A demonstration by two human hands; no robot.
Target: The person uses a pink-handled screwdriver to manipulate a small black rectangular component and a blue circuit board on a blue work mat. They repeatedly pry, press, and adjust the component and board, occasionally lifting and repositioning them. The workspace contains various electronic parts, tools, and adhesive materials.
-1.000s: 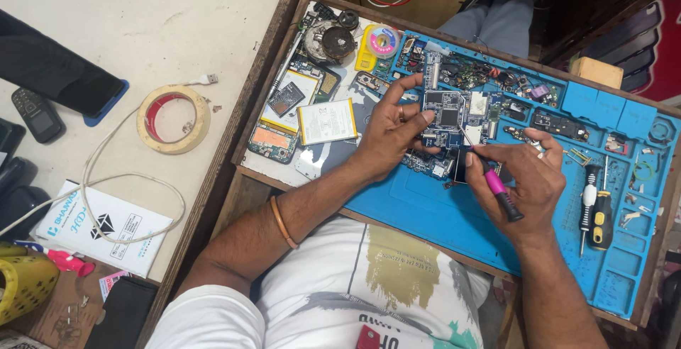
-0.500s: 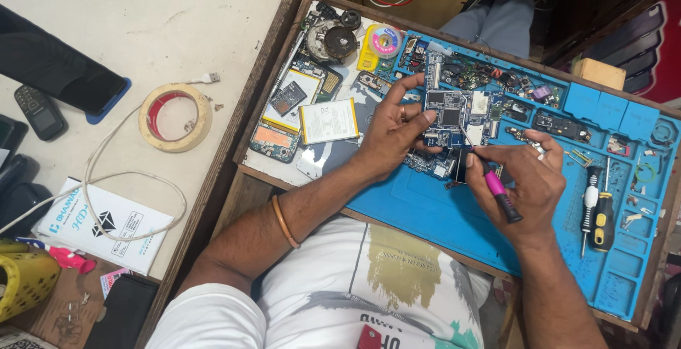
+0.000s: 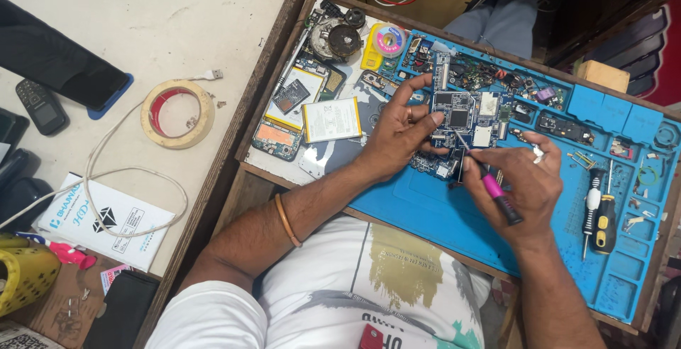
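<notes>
My left hand (image 3: pixel 397 133) presses down on a blue circuit board (image 3: pixel 461 118) that lies on a blue repair mat (image 3: pixel 440 200), fingers along the board's left edge. My right hand (image 3: pixel 521 186) grips a screwdriver with a pink and black handle (image 3: pixel 495 194); its thin metal tip touches the board near the middle. A copper bangle sits on my left forearm.
Left of the board lie a white phone battery (image 3: pixel 332 119), opened phone parts (image 3: pixel 284 118) and small round components (image 3: pixel 344 37). Two screwdrivers (image 3: pixel 599 211) rest on the mat's right side. A tape roll (image 3: pixel 177 113), white cable, dark phones and a booklet (image 3: pixel 106 221) lie on the left table.
Both hands stay on the board; the screwdriver tip has shifted only slightly. The view has drifted a little.
</notes>
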